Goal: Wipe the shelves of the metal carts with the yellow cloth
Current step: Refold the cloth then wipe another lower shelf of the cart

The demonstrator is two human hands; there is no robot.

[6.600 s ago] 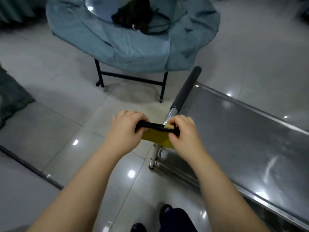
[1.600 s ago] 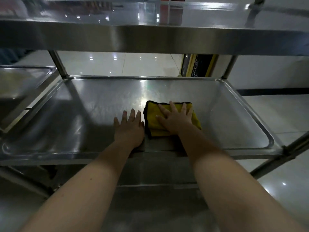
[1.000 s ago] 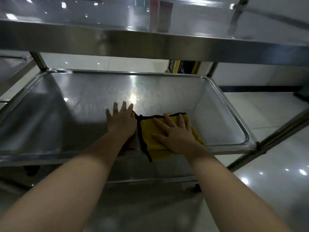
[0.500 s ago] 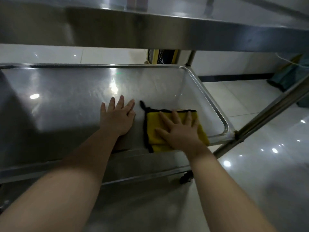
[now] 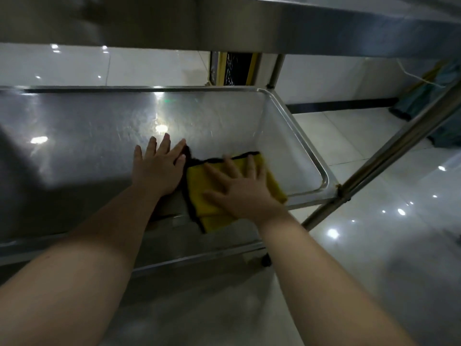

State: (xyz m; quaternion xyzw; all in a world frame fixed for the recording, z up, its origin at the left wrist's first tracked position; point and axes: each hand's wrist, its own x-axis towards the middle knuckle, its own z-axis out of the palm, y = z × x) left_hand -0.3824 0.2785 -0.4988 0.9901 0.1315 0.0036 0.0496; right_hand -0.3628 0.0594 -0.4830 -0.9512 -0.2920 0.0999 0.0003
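The yellow cloth point(image 5: 199, 191), edged in black, lies folded on the middle shelf point(image 5: 99, 136) of the metal cart, near its front right corner. My right hand point(image 5: 239, 191) presses flat on the cloth with fingers spread. My left hand point(image 5: 157, 168) rests flat on the bare steel just left of the cloth, its fingertips by the cloth's black edge. Part of the cloth hangs over the shelf's front rim.
The top shelf point(image 5: 249, 23) of the cart overhangs close above the hands. A slanted steel post point(image 5: 389, 156) rises at the right corner. A castor point(image 5: 265, 260) shows below the shelf. Glossy tiled floor point(image 5: 374, 245) lies to the right, with teal fabric point(image 5: 446, 131) at the far right.
My right hand has slid the cloth rightward along the shelf toward its right end, then a little back toward the front rim. My left hand stays flat beside it.
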